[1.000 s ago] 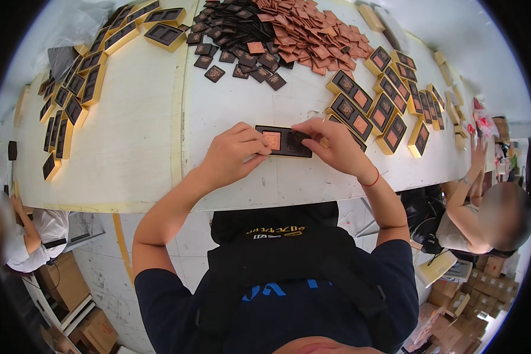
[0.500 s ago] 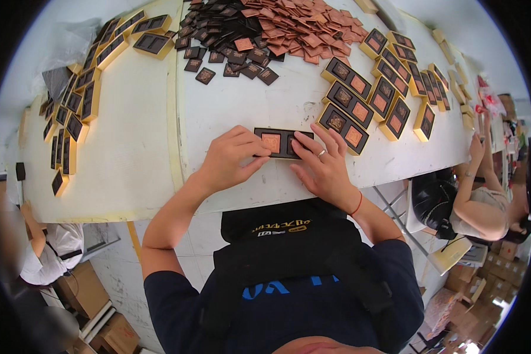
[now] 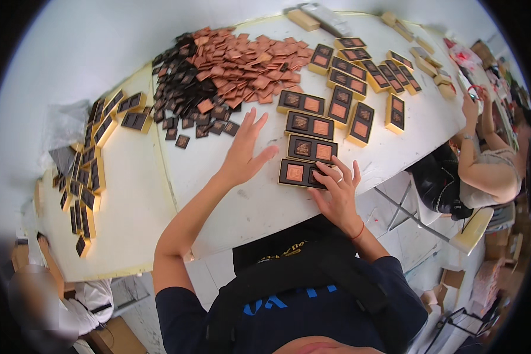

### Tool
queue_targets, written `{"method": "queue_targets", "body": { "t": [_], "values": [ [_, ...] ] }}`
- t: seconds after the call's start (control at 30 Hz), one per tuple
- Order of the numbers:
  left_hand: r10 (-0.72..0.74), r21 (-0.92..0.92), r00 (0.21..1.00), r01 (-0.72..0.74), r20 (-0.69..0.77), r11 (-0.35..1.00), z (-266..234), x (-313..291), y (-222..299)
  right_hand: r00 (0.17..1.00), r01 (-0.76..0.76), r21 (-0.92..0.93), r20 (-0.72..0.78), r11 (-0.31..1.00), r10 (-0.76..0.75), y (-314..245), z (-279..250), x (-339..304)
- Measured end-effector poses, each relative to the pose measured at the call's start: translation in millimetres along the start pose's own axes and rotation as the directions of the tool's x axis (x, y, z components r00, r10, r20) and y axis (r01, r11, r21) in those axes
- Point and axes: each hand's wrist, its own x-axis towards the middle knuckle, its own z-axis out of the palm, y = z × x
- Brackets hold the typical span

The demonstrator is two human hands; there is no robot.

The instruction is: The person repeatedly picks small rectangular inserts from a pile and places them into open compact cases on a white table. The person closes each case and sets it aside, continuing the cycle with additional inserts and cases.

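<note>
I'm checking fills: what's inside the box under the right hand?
A copper square sits in the left side of the box. On the right, only some dark surface shows; the right hand covers the rest.

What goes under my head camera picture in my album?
Right hand on a gold-sided box, left hand open near piled squares.

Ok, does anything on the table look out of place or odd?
Possibly: the gold-edged box at the right hand looks reversed. Its coppery tile is on the left, while the neighbouring box behind has its own on the right.
</note>
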Motion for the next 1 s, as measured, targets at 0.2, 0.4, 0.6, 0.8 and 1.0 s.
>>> {"method": "queue_targets", "body": {
  "t": [0.2, 0.4, 0.6, 0.8, 1.0],
  "values": [
    [0.028, 0.067, 1.0, -0.028, -0.002, 0.997, 70.4, 47.3, -10.6, 0.991, -0.116, -0.086, -0.075, 0.989, 0.11, 33.7, -4.5, -6.9],
    [0.071, 0.096, 0.981, -0.054, -0.18, 0.994, 65.9, 79.5, 8.5, 0.982, -0.166, -0.057, -0.099, 0.984, 0.16, 74.8, -29.1, -6.0],
    [0.098, 0.374, 0.993, -0.113, 0.058, 0.92, 91.4, 131.9, -1.2, 0.926, -0.253, 0.001, -0.291, 0.968, 0.242, 100.4, -49.8, 8.1],
    [0.1, 0.469, 0.991, -0.128, 0.083, 0.874, 110.1, 132.1, 4.7, 0.858, -0.383, 0.1, -0.331, 0.918, 0.394, 161.4, -63.1, 20.7],
    [0.15, 0.541, 0.989, -0.116, -0.019, 0.833, 146.7, 135.6, 19.6, 0.903, -0.352, 0.216, -0.176, 0.911, 0.391, 181.1, -46.3, 34.5]
  ]
}}
